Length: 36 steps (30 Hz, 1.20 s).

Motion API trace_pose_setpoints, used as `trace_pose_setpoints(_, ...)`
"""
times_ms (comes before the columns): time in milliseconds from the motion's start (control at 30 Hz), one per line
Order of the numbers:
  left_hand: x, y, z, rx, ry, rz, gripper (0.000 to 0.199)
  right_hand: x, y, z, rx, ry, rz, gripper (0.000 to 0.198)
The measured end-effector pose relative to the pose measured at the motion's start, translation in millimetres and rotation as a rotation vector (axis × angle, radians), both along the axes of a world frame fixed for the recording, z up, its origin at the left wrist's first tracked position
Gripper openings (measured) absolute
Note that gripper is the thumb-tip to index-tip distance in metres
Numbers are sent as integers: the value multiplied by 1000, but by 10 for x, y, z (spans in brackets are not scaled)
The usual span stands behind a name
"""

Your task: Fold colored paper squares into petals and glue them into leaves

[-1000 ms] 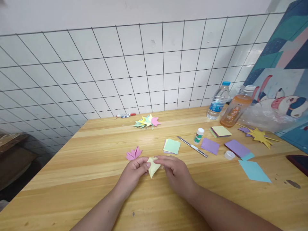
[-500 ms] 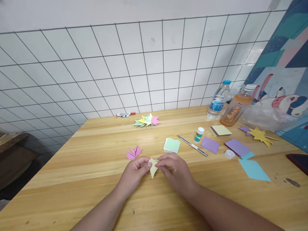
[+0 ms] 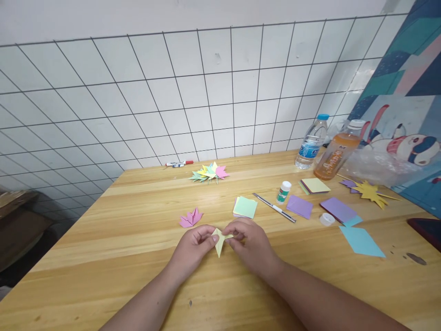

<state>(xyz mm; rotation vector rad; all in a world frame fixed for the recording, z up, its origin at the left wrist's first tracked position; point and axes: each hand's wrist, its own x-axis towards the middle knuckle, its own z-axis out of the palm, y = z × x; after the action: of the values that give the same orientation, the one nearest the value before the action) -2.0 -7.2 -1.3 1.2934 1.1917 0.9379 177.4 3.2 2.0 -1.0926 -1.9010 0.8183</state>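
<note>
A small piece of folded pale yellow paper is held between my two hands, its lower point facing me. My left hand is closed, thumb pressed on the paper's left side. My right hand pinches a narrow flap on the right side between thumb and fingers. Just beyond the left hand lies a pink folded paper piece. Past the right hand sits a stack of green and other coloured paper squares. The fingertips behind the paper are partly hidden.
A utility knife, a glue bottle, its white cap and purple squares lie to the right. Farther back stand a water bottle and an orange drink bottle. Folded paper pieces and markers lie near the wall.
My right hand has drawn the paper's right flap outward, so it sticks out sideways and the shape looks more star-like. My left hand keeps its hold.
</note>
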Motion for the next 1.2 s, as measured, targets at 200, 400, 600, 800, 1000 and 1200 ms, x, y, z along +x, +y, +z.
trace_pose_setpoints(200, 30, -7, 26, 46, 58, -13, 22, 11, 10, 6, 71, -19, 47, 13)
trace_pose_setpoints(400, 26, -27, 49, 51, 64, -34, 28, 18, -12, 28, 74, -75, 25, 13)
trace_pose_setpoints(600, 40, -40, -10, 70, 148, -1, 35, 19, -15, 28, 104, -142, 32, 16)
trace_pose_setpoints(800, 56, -72, 6, 111, 209, -15, 41, 11, -19, 3, -2, -80, 30, 17)
trace_pose_setpoints(1000, 76, -103, 38, 140, 321, -32, 49, -12, -4, 17, -127, -50, 30, 8)
trace_pose_setpoints(1200, 86, -115, 53, 110, 281, -40, 51, -40, 31, -49, -324, 230, 62, 3)
